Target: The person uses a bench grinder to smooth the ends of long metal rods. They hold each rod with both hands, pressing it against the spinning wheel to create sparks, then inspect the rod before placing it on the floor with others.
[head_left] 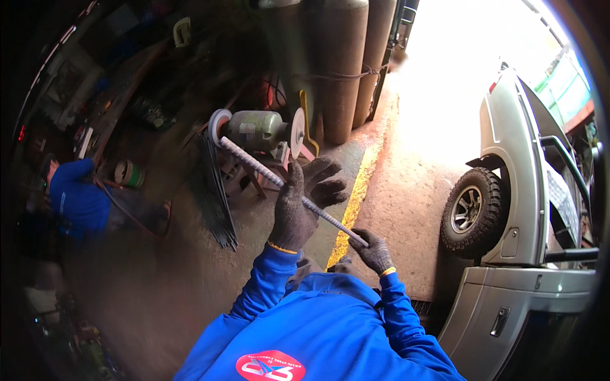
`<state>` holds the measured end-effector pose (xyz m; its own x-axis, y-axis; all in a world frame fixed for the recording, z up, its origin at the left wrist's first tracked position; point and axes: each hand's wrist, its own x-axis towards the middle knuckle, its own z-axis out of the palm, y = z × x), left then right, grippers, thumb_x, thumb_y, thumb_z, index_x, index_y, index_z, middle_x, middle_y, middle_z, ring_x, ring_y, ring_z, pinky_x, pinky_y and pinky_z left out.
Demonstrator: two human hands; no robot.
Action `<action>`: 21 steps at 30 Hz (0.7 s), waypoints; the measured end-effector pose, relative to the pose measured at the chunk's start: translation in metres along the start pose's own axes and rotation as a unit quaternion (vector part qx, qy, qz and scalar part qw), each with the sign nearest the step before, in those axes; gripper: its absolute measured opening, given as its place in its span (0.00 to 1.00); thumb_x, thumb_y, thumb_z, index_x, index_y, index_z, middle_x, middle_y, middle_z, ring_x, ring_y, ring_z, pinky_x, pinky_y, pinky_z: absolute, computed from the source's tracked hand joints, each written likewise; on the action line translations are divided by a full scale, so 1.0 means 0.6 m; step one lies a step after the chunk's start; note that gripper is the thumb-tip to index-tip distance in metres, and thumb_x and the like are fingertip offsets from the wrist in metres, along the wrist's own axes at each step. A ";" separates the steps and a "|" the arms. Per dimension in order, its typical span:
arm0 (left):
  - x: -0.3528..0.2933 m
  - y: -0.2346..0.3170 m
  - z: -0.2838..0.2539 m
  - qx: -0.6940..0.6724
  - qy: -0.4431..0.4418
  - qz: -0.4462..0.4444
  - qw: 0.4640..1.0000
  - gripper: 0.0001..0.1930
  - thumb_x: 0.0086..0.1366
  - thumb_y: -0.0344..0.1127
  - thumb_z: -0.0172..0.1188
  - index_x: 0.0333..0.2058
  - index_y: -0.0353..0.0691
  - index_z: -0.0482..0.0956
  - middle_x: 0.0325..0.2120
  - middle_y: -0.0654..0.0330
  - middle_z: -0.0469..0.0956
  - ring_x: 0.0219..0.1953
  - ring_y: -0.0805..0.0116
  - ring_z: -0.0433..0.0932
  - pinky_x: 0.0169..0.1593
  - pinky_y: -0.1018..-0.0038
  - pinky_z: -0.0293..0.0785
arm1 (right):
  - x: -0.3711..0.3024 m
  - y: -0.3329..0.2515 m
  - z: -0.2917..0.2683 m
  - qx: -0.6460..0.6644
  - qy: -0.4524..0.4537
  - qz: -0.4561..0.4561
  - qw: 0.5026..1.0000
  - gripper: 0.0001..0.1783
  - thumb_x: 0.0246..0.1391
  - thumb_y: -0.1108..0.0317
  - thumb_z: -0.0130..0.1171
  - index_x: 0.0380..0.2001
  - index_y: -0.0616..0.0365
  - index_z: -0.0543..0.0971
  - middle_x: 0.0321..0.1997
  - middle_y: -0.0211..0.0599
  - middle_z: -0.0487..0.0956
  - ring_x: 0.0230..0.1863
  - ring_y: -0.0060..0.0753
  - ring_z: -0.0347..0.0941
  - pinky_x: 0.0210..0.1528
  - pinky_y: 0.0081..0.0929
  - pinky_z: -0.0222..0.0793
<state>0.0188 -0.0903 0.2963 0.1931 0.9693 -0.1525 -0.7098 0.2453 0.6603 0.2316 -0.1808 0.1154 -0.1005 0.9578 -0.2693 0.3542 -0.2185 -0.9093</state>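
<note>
A ribbed steel bar point(330, 221) slants across in front of me. Its far end meets, or nearly meets, the left wheel point(219, 126) of a grey-green bench grinder point(255, 129); exact contact is hard to make out. My left hand point(304, 202), in a dark knit glove, has its fingers spread, and the bar passes behind its thumb. Gloved as well, my right hand point(372, 251) is closed around the bar's near end. The grinder's right wheel point(297, 133) is a pale disc close to my left fingertips.
Tall gas cylinders point(340, 70) stand tied together behind the grinder. Thin dark rods point(217, 197) lie on the floor to its left. A yellow line point(356, 197) crosses the floor. A silver vehicle point(518, 171) is at right; a person in blue point(81, 193) is at far left.
</note>
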 end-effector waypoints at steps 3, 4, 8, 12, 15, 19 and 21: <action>0.001 -0.035 0.006 0.055 0.034 0.008 0.998 0.25 0.72 0.53 0.51 0.52 0.34 0.76 0.43 0.51 0.82 0.44 0.58 0.83 0.47 0.61 0.82 | -0.026 0.029 -0.053 0.072 -0.053 0.017 0.996 0.17 0.56 0.64 0.65 0.44 0.64 0.81 0.39 0.37 0.84 0.39 0.22 0.77 0.45 0.24 0.74; 0.000 -0.045 0.002 0.124 0.048 0.033 0.991 0.23 0.73 0.50 0.52 0.51 0.34 0.76 0.43 0.51 0.81 0.44 0.60 0.82 0.48 0.63 0.81 | -0.042 0.029 -0.071 0.083 -0.072 0.025 0.994 0.15 0.56 0.64 0.65 0.42 0.65 0.81 0.37 0.35 0.84 0.37 0.21 0.76 0.43 0.23 0.73; -0.003 -0.069 0.007 0.183 0.066 0.062 0.979 0.15 0.73 0.36 0.53 0.52 0.34 0.75 0.44 0.54 0.80 0.44 0.66 0.81 0.49 0.69 0.79 | -0.099 0.047 -0.130 0.074 -0.084 0.088 0.990 0.13 0.53 0.65 0.67 0.36 0.65 0.83 0.33 0.35 0.83 0.36 0.21 0.75 0.40 0.23 0.72; 0.014 -0.117 -0.031 0.167 0.091 0.043 0.981 0.15 0.73 0.36 0.54 0.54 0.38 0.73 0.45 0.57 0.80 0.44 0.68 0.80 0.49 0.70 0.79 | -0.144 0.066 -0.169 0.114 -0.053 0.107 0.986 0.16 0.60 0.61 0.60 0.36 0.67 0.82 0.34 0.37 0.83 0.37 0.23 0.76 0.44 0.26 0.72; 0.033 -0.154 -0.044 0.149 0.103 -0.015 0.983 0.13 0.73 0.34 0.53 0.53 0.40 0.73 0.43 0.58 0.80 0.44 0.68 0.80 0.49 0.70 0.79 | -0.169 0.070 -0.191 0.085 -0.049 0.129 0.987 0.20 0.64 0.58 0.56 0.37 0.68 0.82 0.36 0.40 0.84 0.39 0.26 0.77 0.46 0.28 0.73; 0.059 -0.235 -0.090 0.082 0.104 -0.074 0.988 0.14 0.74 0.38 0.52 0.54 0.42 0.74 0.45 0.53 0.80 0.46 0.58 0.81 0.52 0.59 0.79 | -0.198 0.111 -0.200 0.092 -0.043 0.172 0.980 0.22 0.65 0.55 0.56 0.41 0.68 0.82 0.38 0.42 0.85 0.40 0.27 0.78 0.45 0.28 0.74; 0.076 -0.255 -0.091 0.055 0.106 -0.126 0.985 0.13 0.74 0.38 0.51 0.53 0.43 0.74 0.46 0.52 0.80 0.47 0.56 0.81 0.53 0.56 0.79 | -0.195 0.099 -0.194 0.109 -0.032 0.204 0.972 0.22 0.64 0.54 0.56 0.43 0.67 0.82 0.38 0.42 0.85 0.39 0.26 0.78 0.44 0.28 0.74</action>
<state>0.0992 -0.0824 0.1483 0.2001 0.8631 -0.4636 -0.5781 0.4861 0.6554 0.3726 -0.2842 0.1297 -0.0529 0.7714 -0.6341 0.1724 -0.6184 -0.7667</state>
